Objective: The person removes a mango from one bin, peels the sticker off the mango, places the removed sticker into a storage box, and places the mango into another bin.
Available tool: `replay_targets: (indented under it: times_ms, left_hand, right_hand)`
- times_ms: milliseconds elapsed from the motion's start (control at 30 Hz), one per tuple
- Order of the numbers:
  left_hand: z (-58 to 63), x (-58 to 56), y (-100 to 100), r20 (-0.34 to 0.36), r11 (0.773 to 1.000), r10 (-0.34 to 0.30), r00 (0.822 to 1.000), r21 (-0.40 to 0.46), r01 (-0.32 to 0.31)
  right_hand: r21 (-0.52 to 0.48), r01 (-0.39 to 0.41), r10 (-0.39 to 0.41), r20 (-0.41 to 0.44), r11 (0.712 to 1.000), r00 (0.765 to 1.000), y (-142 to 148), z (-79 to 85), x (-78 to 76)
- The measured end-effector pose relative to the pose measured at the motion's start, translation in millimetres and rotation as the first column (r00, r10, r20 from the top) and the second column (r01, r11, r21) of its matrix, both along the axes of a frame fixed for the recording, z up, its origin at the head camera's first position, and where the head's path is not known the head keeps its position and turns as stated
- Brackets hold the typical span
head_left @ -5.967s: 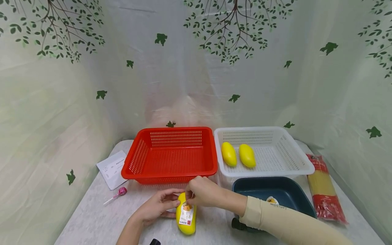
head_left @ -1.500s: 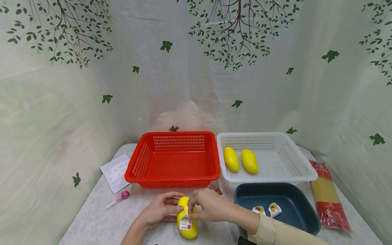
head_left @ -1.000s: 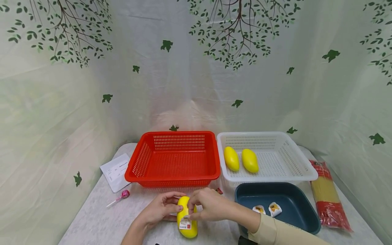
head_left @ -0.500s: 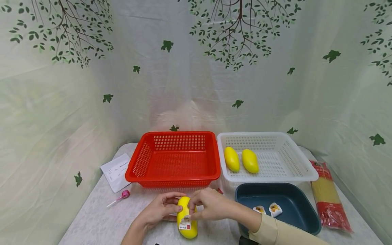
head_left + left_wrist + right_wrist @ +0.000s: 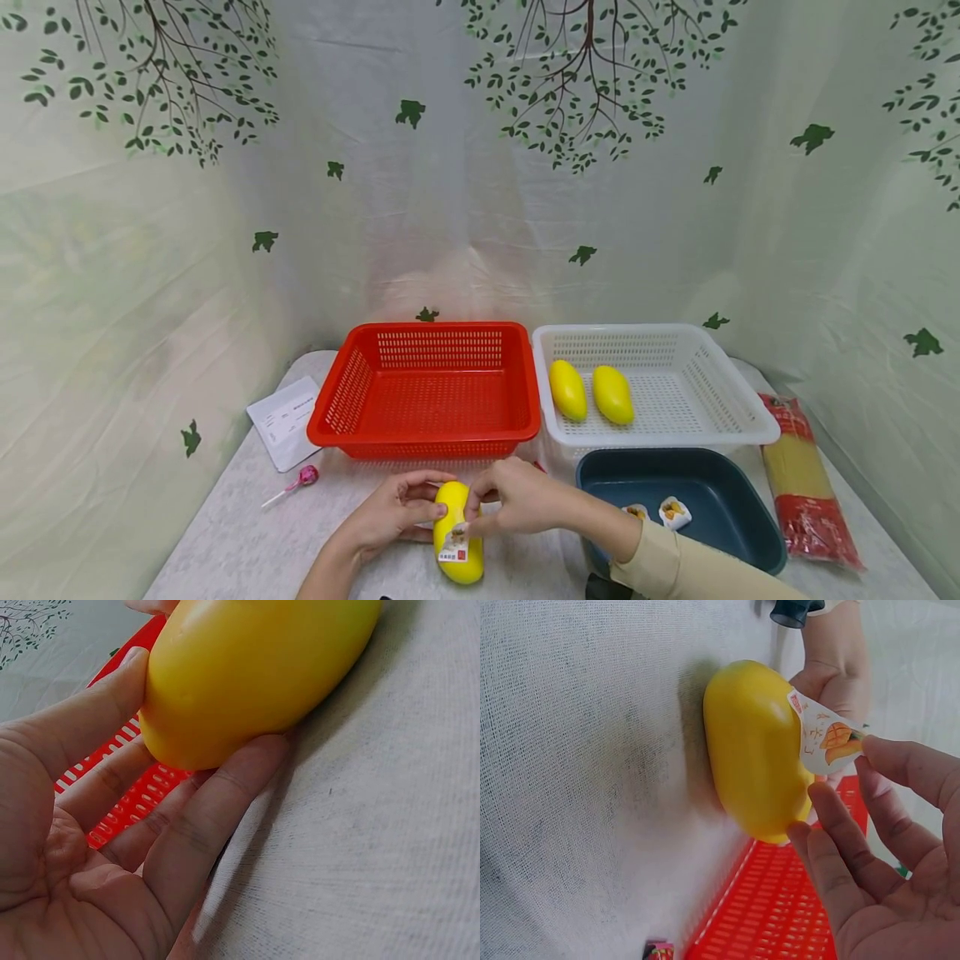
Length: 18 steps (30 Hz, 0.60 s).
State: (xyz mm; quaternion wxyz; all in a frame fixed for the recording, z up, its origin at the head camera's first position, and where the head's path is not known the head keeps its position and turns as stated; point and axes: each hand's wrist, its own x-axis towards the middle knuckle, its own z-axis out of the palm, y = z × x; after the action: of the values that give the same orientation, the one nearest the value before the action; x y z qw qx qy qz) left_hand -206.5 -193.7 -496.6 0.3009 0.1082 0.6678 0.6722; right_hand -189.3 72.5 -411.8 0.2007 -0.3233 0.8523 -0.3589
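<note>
A yellow mango [image 5: 477, 560] lies on the table in front of the red basket. My left hand [image 5: 390, 512] holds its left side, with thumb and fingers around one end in the left wrist view [image 5: 150, 817]. A white sticker [image 5: 821, 739] with a mango picture is partly lifted off the skin. Its lower part [image 5: 453, 553] still lies against the mango. My right hand [image 5: 521, 497] pinches the sticker's raised end between thumb and finger. Its other fingertips [image 5: 799, 829] are right at the mango's far end.
Behind stand a red basket [image 5: 423, 442] and a white basket [image 5: 697, 392] with two mangoes [image 5: 612, 395]. A dark blue pan [image 5: 720, 500] at right contains peeled stickers [image 5: 674, 512]. Noodles [image 5: 806, 483] in a bag, a lollipop [image 5: 306, 476], a paper [image 5: 285, 421] and a small red packet [image 5: 658, 950] lie around.
The sticker lay mostly flat six seconds ago; now its upper part is peeled back. My right hand has just shifted slightly up and right with the raised end. The left hand stays put.
</note>
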Motion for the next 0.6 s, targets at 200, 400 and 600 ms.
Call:
replay_targets:
  times_ms: [200, 400, 600]
  left_hand:
    - [-1.0, 0.5, -0.4, 0.000, 1.000, 0.003, 1.000, -0.004, -0.003]
    - [-2.4, 0.5, -0.7, 0.005, 1.000, -0.002, 1.000, -0.004, 0.002]
    - [-2.0, -0.5, -0.9, -0.001, 1.000, -0.008, 1.000, 0.001, 0.008]
  right_hand:
    - [-0.012, 0.001, -0.001, 0.026, 1.000, 1.000, -0.7, 0.9, -0.5]
    - [-0.029, -0.013, 0.014, 0.039, 0.999, 0.999, 0.3, -1.7, -2.3]
    - [-0.047, -0.030, 0.032, 0.052, 0.998, 0.998, 2.9, -5.8, -5.8]
